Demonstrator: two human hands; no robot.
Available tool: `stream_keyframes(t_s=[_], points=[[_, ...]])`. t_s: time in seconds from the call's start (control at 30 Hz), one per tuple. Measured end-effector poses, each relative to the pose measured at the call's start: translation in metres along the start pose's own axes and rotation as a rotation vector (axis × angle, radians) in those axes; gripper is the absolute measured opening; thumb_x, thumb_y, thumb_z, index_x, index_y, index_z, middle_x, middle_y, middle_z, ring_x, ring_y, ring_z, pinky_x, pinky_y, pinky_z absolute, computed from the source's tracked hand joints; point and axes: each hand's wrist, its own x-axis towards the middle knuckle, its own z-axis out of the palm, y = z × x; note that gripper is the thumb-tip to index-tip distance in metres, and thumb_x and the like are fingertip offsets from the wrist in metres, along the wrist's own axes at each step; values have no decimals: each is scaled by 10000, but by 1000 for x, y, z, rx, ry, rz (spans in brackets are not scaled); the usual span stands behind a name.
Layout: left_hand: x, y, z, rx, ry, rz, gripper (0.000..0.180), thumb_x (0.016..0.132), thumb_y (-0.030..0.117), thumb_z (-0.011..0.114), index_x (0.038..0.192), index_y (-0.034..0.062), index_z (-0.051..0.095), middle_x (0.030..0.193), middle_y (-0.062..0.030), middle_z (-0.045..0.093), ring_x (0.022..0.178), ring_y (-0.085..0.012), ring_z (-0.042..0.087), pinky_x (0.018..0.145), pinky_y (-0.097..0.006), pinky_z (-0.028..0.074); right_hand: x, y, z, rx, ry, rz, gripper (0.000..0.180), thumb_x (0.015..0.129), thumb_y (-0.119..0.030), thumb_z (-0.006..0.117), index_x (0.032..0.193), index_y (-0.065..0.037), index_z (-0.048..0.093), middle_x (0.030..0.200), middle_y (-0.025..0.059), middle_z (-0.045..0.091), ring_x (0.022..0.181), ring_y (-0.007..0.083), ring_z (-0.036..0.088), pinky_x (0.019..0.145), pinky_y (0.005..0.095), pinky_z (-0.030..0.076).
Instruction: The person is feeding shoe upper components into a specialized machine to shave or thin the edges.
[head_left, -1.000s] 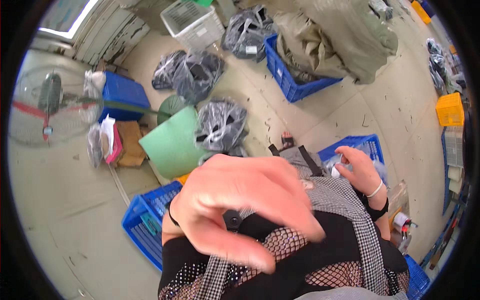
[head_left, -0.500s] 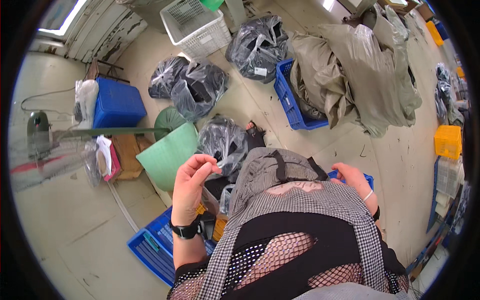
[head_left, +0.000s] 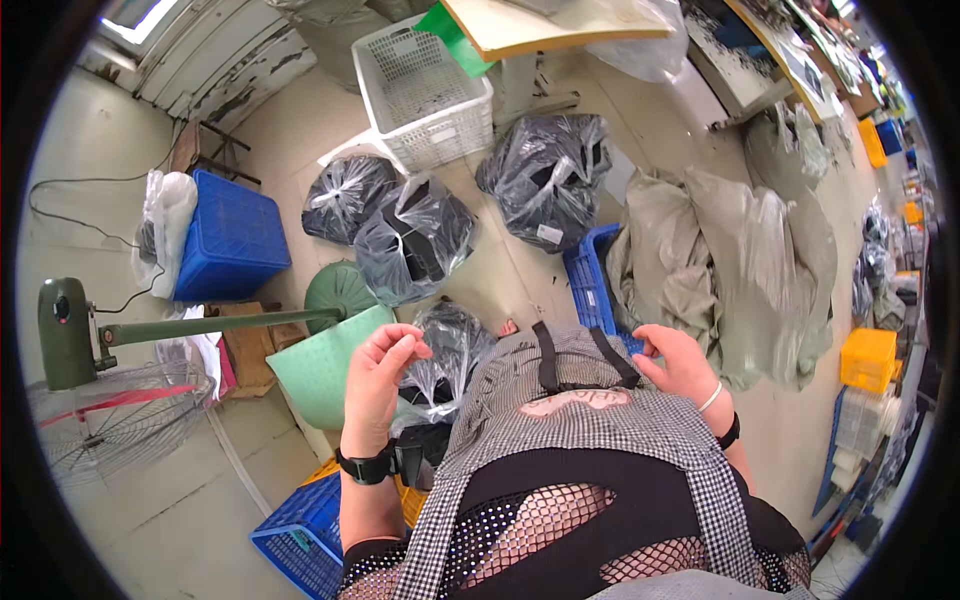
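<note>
My left hand (head_left: pixel 382 375) is raised in front of the apron, its fingers loosely bent and the thumb near them, with no object visible in it. A black watch sits on that wrist. Beyond the fingertips lies a clear plastic bag of black items (head_left: pixel 445 350) on the floor. On the other side, my right hand (head_left: pixel 682 365) hovers by the apron's edge, thumb and fingers apart around nothing. Nearest to it are a blue crate (head_left: pixel 592 285) and large grey-brown sacks (head_left: pixel 665 260). The checked apron (head_left: pixel 560 420) hangs between both hands.
A green fan (head_left: pixel 120 400) stands left, near a pale green bin (head_left: pixel 320 375) and a blue box (head_left: pixel 230 235). Ahead are bagged black items (head_left: pixel 415 240), a white crate (head_left: pixel 435 130) and a table edge (head_left: pixel 560 40). A blue crate (head_left: pixel 300 535) sits lower left.
The view has shifted, so a table and more of the fan now show. Bags and sacks appear lower in the picture. Both hands stay raised; the left fingers have loosened slightly.
</note>
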Motion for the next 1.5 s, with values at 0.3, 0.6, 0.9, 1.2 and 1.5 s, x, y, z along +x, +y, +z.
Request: stream_keyframes(t_s=[0.3,0.6,0.9,1.2,1.5], points=[[52,10,-28,-106,269,46,133,921,105,562,1008,15,608,856,-45,629,823,-144,612,826,-294,485,220,-14,-34,-101,-114,-271,290,773,-149,671,1028,-65,563,801,106,606,790,303,586,720,397,444],[52,-6,-39,-365,612,-8,146,919,99,580,1025,5,613,867,-57,659,813,-130,629,801,-267,487,376,-47,-3,-322,-431,-585,288,770,-161,675,996,-57,530,828,132,603,803,336,589,716,441,460],[69,-17,-96,-497,722,1,160,916,126,597,1026,11,611,861,-54,665,801,-128,632,788,-261,488,473,-130,58,-268,-731,-634,229,763,-179,648,920,-43,551,846,168,634,837,377,616,731,473,488],[37,-143,-85,-436,1165,-348,225,894,220,642,961,5,642,796,-48,651,724,-122,615,689,-252,495,607,-214,170,-118,-953,-598,276,751,-250,712,893,-26,638,797,140,677,742,315,654,685,387,513],[36,-236,58,-272,1141,-590,160,886,187,572,814,79,664,749,-31,659,616,-117,598,542,-268,481,806,-189,395,-119,-945,-309,550,710,-379,754,1095,-2,647,970,145,686,922,248,654,837,337,501]])
